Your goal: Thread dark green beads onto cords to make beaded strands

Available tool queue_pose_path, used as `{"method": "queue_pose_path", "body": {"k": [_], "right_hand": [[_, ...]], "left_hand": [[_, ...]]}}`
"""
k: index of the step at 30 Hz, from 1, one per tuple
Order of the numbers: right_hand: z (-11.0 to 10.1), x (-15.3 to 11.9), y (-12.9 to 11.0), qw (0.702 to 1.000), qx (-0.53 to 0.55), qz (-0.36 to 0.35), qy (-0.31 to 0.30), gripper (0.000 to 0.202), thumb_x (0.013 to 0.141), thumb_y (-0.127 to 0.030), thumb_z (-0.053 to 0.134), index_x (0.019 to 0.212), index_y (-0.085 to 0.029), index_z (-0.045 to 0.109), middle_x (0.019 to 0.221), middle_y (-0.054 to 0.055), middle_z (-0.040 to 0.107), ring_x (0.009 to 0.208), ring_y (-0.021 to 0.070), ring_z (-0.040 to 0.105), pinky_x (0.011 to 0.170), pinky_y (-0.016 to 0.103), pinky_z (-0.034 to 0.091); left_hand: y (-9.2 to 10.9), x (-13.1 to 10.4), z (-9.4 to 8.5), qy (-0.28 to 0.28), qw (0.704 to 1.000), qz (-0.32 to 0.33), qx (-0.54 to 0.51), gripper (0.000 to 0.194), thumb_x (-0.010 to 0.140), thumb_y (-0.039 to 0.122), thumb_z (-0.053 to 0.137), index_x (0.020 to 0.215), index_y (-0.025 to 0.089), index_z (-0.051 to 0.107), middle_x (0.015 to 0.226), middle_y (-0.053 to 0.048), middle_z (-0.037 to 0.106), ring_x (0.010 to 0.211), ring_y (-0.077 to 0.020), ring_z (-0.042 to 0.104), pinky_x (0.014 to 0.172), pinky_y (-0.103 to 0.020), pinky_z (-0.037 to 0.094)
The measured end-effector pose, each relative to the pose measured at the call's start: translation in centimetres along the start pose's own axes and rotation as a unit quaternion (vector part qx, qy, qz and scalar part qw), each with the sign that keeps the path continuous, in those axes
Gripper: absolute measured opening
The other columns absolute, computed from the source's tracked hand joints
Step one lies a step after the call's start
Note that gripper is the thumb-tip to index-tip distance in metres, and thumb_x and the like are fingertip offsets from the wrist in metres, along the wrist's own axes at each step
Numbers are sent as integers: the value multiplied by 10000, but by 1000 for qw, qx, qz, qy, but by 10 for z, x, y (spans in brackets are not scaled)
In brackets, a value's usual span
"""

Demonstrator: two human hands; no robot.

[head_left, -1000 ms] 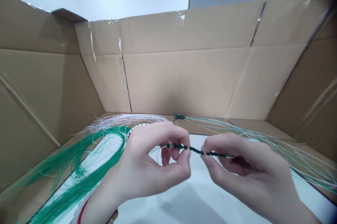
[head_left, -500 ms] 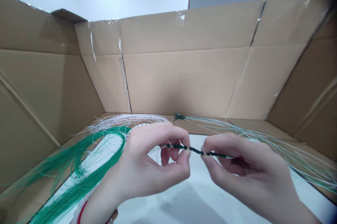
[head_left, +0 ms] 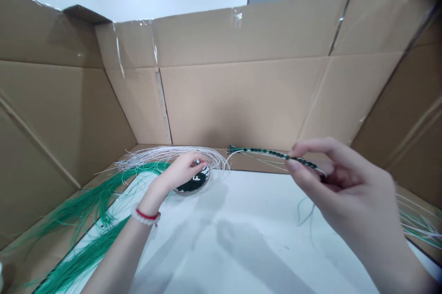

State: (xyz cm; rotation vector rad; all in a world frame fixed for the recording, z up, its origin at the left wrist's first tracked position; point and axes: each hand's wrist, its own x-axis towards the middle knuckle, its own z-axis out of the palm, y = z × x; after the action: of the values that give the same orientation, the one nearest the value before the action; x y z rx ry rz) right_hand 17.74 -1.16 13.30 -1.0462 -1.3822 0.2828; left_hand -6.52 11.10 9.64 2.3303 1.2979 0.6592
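My right hand [head_left: 348, 192] pinches a strand of dark green beads [head_left: 265, 151] between thumb and forefinger. The strand reaches out leftward, with a pale thread end bending down from its left part. My left hand [head_left: 184, 167] is over a round dish [head_left: 207, 178] with a dark-marked pale rim, its fingertips drawn together in a pinch. Small dark beads [head_left: 189, 186] lie in that dish, partly hidden by the hand. Whether a bead sits between the left fingertips is too small to tell. A red and white bracelet circles the left wrist.
White threads [head_left: 148, 158] lie in a bundle behind the left hand. Green threads [head_left: 86, 252] spread along the left of the white board [head_left: 248, 220]. Finished-looking strands with loose threads [head_left: 419, 229] lie at the back and right. Cardboard walls [head_left: 228, 100] enclose the area.
My left hand has let go of the beaded strand and moved left and away to the bead dish. My right hand has shifted right, still holding the strand.
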Motion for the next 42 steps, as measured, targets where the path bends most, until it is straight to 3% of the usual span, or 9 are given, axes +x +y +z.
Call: {"method": "queue_pose_path", "body": {"k": [4, 9, 15, 23, 27, 31, 37, 42], "right_hand": [[-3, 2, -3, 1000, 0, 24, 6, 71, 847, -205, 630, 787, -242, 632, 557, -63, 286, 478, 104, 206, 441, 303, 97], [-4, 4, -3, 999, 2, 25, 25, 102, 839, -177, 614, 763, -245, 613, 525, -86, 251, 471, 98, 156, 429, 285, 76], [-5, 7, 1, 1000, 7, 15, 9, 74, 813, -182, 616, 769, -240, 601, 538, -79, 294, 451, 82, 183, 434, 269, 96], [-5, 9, 3, 1000, 9, 9, -5, 74, 815, -180, 604, 770, -239, 598, 530, -91, 242, 436, 78, 171, 428, 257, 86], [-4, 9, 5, 999, 18, 22, -18, 69, 821, -186, 600, 771, -231, 586, 538, -96, 228, 457, 80, 171, 439, 251, 100], [-1, 11, 8, 998, 35, 50, -35, 64, 814, -188, 604, 775, -232, 578, 544, -100, 235, 481, 85, 190, 455, 237, 149], [1, 15, 14, 995, 45, 76, -50, 50, 822, -214, 603, 781, -224, 577, 537, -107, 230, 484, 85, 174, 461, 233, 143], [0, 14, 14, 994, 38, 81, -66, 46, 829, -250, 600, 798, -224, 579, 540, -113, 228, 501, 87, 179, 482, 241, 136]], "left_hand": [[-46, 12, 26, -52, 989, -86, 110, 267, 963, 323, 624, 1185, 175, 640, 1202, -92, 672, 994, -231, 678, 851, -439, 578], [-73, 13, 44, -104, 963, -145, 201, 280, 960, 304, 631, 1208, 175, 631, 1228, -95, 660, 1024, -242, 673, 867, -451, 577], [-85, 19, 46, -127, 954, -153, 226, 258, 961, 306, 629, 1181, 169, 642, 1189, -88, 676, 992, -232, 682, 850, -438, 582], [-82, 18, 35, -106, 972, -145, 153, 246, 958, 305, 634, 1157, 162, 651, 1159, -80, 685, 964, -227, 687, 832, -427, 586], [-65, 18, 26, -69, 989, -114, 55, 181, 951, 297, 644, 1047, 147, 676, 1054, -58, 707, 906, -210, 692, 807, -409, 585], [-20, 11, 13, -43, 992, -33, -114, 138, 893, 263, 686, 826, 150, 641, 829, -26, 724, 802, -181, 706, 773, -336, 577], [54, -11, 2, 62, 952, 48, -295, 190, 836, 326, 719, 935, 190, 630, 865, -19, 727, 755, -134, 686, 732, -264, 558], [83, -23, 0, 98, 897, 37, -430, 141, 770, 258, 822, 810, 167, 721, 718, 18, 706, 669, -93, 644, 658, -184, 532]]}}
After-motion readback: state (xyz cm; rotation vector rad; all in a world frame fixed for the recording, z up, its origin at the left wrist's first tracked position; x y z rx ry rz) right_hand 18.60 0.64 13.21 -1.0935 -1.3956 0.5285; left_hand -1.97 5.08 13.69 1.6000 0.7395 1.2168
